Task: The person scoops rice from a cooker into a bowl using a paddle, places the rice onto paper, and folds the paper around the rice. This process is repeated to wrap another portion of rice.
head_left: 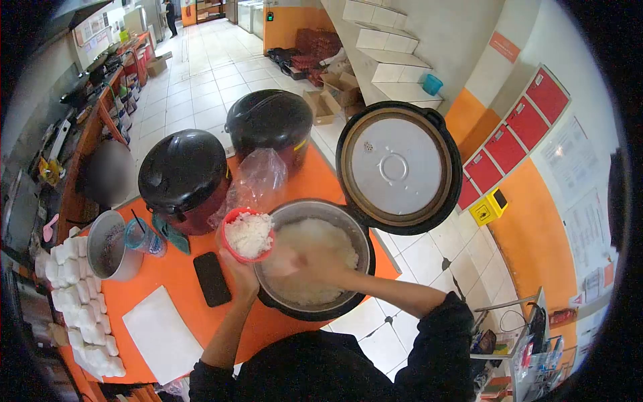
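A round red bowl heaped with white rice is held in my left hand, at the left rim of an open pot. My right hand reaches over the rice inside this metal pot. Its fingers are blurred by motion, and something pale and reddish shows beside them that I cannot make out. The pot's big lid stands raised behind it on the right. A clear plastic bag lies just behind the red bowl.
Two closed black cookers stand at the back of the orange table. On the left are a metal pot, a plastic cup, a green cloth, a phone, white paper and stacked white packets. A person stands far back.
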{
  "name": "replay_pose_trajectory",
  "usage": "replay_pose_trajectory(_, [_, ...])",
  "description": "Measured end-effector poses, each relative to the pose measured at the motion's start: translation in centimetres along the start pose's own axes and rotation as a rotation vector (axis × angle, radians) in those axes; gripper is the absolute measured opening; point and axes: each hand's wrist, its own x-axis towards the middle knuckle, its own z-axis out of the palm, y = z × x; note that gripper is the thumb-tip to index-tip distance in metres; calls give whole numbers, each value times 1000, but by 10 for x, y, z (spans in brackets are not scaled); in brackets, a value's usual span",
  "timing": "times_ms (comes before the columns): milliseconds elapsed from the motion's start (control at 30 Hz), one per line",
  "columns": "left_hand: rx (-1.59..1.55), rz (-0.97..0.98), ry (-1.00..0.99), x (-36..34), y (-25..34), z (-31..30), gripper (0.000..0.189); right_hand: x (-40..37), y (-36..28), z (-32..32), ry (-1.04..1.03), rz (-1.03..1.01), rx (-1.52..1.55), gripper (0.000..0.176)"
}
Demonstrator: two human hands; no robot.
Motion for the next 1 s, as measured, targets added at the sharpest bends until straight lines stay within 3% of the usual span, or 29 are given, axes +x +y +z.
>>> replay_pose_trajectory(133, [-289, -60, 21, 4, 6, 5, 64, -21, -38, -26, 6, -37, -112, 30])
replay_pose_trajectory(233, [-570, -120, 51, 0, 9, 6, 62, -28, -23, -40, -19, -88, -71, 29])
replay_pose_trajectory(367, [-233, -136, 111, -13, 23, 5, 66, -30, -13, -103, -263, 25, -119, 28])
replay_pose_trajectory(433, [-218, -144, 85, -22, 30, 8, 67, -30, -27, -120, -363, 105, -323, 28])
replay_pose_trajectory(567, [-120, -47, -27, -32, 45, 20, 73, -25, -19, -82, -355, 130, -477, 27])
replay_pose_trajectory(667, [-38, -36, -14, -31, 50, 21, 84, -14, -15, -73, -321, -120, -427, 26])
replay_pose_trajectory(733, [38, -4, -3, -29, 48, 20, 84, -12, -31, -77, -87, -358, -347, 24])
replay_pose_trajectory(800, [112, 26, 14, -30, 46, 20, 84, -4, -24, -68, -64, -453, -316, 22])
replay_pose_trajectory(867, [60, 31, 53, -30, 46, 22, 86, 11, 4, -43, -230, -408, -313, 19])
replay_pose_trajectory(1000, [-150, -31, 120, -29, 51, 27, 90, 19, -6, -47, -462, -352, -210, 17])
